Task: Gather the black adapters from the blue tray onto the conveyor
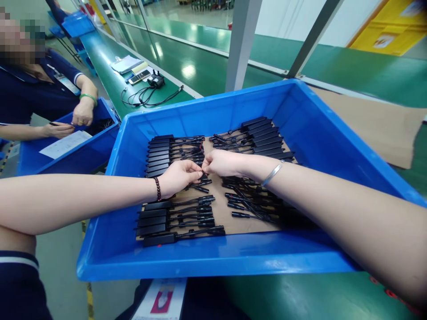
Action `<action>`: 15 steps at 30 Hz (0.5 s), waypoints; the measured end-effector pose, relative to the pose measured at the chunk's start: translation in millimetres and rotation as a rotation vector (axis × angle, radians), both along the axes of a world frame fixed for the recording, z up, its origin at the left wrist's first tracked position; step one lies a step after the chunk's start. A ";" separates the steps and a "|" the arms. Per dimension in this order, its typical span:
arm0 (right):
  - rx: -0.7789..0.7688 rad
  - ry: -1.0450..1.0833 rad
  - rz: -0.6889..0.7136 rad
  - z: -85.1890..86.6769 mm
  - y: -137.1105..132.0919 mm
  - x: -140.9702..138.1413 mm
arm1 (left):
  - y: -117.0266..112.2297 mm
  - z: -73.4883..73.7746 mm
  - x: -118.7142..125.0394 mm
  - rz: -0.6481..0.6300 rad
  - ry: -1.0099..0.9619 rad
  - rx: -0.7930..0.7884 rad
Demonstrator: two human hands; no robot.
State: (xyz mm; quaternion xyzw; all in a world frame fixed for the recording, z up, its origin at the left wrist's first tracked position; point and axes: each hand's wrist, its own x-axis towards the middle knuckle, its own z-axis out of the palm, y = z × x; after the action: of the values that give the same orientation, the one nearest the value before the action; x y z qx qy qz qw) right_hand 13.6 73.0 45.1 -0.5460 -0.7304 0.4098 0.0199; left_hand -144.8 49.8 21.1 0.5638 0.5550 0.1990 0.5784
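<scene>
Small black plastic boxes with thin black cables (173, 218) lie in neat rows on a brown cardboard sheet (222, 209) inside the big blue plastic bin (310, 129). In the middle of the bin, the left hand (178, 177) and the right hand (222, 163) meet, fingertips touching. Both hands are closed in a pinch on one thin black cable end (203, 173) between them. More rows sit at the far side of the bin. Left of the bin, another person's hands (71, 121) rest over a second blue bin (66, 155). Behind the big bin, a phone and notebooks (133, 69) lie on the green tabletop (110, 58).
</scene>
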 end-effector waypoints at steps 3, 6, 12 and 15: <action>-0.079 0.061 -0.055 -3.9 1.7 2.0 | 0.0 2.0 1.4 -0.015 -0.042 0.012; -0.167 0.122 -0.096 -10.9 6.7 5.0 | 0.4 4.5 2.4 -0.006 -0.086 0.008; -0.281 0.258 -0.183 -10.4 13.5 13.0 | 2.8 -0.8 0.9 0.009 -0.044 0.004; -0.253 0.264 -0.170 -2.3 13.3 15.2 | 3.7 -1.4 -0.4 -0.083 0.043 0.055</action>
State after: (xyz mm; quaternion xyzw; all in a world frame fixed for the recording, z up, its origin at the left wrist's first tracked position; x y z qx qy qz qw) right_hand 28.8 86.3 42.8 -0.5454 -0.6156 0.5630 0.0811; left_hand -145.2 53.6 19.8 0.6060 0.5380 0.1778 0.5583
